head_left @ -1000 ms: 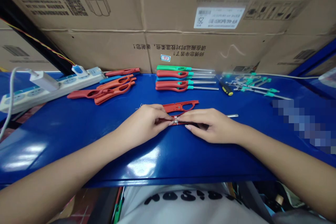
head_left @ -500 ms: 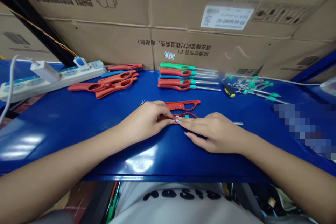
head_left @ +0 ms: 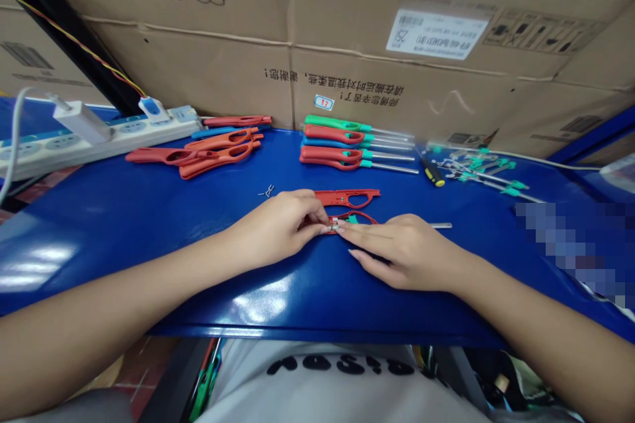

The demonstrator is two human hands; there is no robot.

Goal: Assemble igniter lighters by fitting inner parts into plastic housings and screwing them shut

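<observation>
Beneath my fingertips lies an opened red gas lighter (head_left: 368, 216), with a green part and a small light-coloured piece inside its shell. My left hand (head_left: 290, 219) is closed on its rear end, thumb and forefinger pinched at the small piece. My right hand (head_left: 404, 248) has its fingers stretched out, their tips pressing the same spot, and the thumb held apart. Past the right hand sticks out a metal tube (head_left: 441, 226). Just behind lies a separate red shell half (head_left: 342, 198), partly hidden by my left hand. Small metal screws (head_left: 268, 192) lie beyond the left wrist.
Assembled lighters (head_left: 332, 157) lie stacked at the back. Red and orange shells (head_left: 213, 160) sit beside a white power strip (head_left: 129, 135). At right are a yellow-black screwdriver (head_left: 433, 175) and several tubes with green parts (head_left: 476, 165). A cardboard box (head_left: 337, 13) borders the back.
The view has shifted slightly. Both hands keep nearly the same place on the lighter; the metal tube's tip shows a little further left.
</observation>
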